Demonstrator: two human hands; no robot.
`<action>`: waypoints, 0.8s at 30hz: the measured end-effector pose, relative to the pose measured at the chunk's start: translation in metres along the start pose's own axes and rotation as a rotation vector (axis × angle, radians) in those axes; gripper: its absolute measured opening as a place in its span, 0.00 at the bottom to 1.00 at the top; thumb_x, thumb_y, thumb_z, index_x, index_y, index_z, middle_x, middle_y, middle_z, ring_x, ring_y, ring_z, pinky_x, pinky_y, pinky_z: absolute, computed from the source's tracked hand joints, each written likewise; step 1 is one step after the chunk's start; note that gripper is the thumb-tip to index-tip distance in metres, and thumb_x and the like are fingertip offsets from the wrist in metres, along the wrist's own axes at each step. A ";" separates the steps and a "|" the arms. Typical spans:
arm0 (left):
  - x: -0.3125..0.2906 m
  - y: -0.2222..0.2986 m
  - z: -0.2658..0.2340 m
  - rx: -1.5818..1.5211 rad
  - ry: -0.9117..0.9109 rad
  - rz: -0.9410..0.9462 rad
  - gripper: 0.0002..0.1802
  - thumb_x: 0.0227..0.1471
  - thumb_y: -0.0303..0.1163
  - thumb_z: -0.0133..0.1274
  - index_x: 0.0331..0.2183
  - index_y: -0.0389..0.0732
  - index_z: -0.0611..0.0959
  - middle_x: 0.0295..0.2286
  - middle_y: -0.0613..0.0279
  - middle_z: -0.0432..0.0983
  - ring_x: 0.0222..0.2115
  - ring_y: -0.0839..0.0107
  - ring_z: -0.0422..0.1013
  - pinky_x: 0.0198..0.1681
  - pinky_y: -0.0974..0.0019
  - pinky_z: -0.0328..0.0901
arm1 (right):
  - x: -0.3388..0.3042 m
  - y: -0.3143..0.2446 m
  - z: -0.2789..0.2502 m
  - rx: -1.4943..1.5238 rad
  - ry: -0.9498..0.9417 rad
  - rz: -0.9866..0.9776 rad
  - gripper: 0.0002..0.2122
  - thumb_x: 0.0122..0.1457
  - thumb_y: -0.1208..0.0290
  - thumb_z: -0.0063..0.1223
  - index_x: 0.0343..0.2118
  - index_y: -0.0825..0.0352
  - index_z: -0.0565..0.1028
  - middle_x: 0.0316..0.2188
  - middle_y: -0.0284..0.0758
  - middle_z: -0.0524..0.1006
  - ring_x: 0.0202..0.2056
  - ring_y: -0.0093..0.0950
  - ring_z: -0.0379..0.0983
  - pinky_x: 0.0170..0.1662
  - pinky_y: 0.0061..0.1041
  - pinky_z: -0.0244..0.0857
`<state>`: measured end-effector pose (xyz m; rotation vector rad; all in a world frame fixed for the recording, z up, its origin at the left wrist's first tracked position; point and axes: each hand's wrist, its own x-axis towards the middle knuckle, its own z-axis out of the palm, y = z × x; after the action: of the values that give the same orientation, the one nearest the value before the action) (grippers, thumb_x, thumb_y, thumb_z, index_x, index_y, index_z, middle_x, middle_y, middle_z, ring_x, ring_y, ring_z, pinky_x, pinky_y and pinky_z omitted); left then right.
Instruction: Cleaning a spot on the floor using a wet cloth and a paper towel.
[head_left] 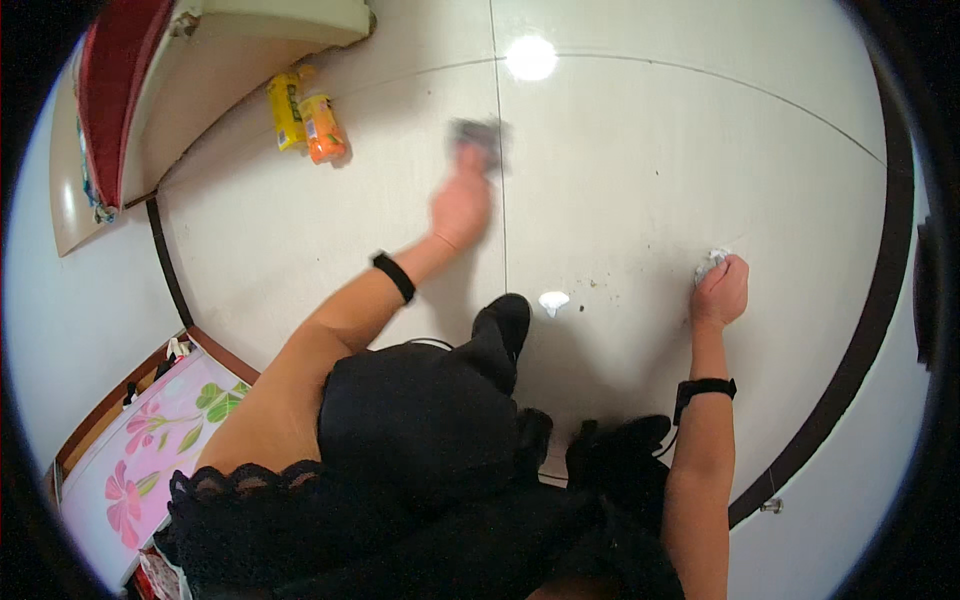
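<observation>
My left hand [463,205] reaches forward over the tiled floor [600,180], smeared by motion. Its fingers are closed on a dark grey rag [484,138] that looks pressed to the tiles. Off to the right, my right hand [723,292] is closed around a crumpled white tissue [710,266], just above or on the floor. Between the hands lie a small white scrap [553,303] and scattered dark crumbs [594,285], close to my black shoe [508,318].
A yellow pack [286,110] and an orange bottle [322,128] lie at the far left beside a pale piece of furniture [225,85] with red fabric. Nearer left stands a flower-patterned drawer or box [160,440]. Dark skirting [855,360] and a door stop [771,505] edge the right wall.
</observation>
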<state>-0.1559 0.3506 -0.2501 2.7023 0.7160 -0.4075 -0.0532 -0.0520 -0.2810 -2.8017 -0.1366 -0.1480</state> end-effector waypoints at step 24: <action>0.050 0.112 0.021 -0.182 -0.176 0.964 0.23 0.59 0.32 0.35 0.56 0.46 0.65 0.55 0.58 0.65 0.44 0.57 0.72 0.43 0.57 0.70 | 0.006 -0.010 -0.002 0.025 0.014 -0.028 0.06 0.55 0.70 0.43 0.33 0.61 0.71 0.30 0.37 0.73 0.30 0.40 0.71 0.31 0.37 0.66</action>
<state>-0.0607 0.2717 -0.2613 2.4319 -0.5755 -0.2913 -0.0484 -0.0429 -0.2754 -2.7745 -0.1734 -0.1717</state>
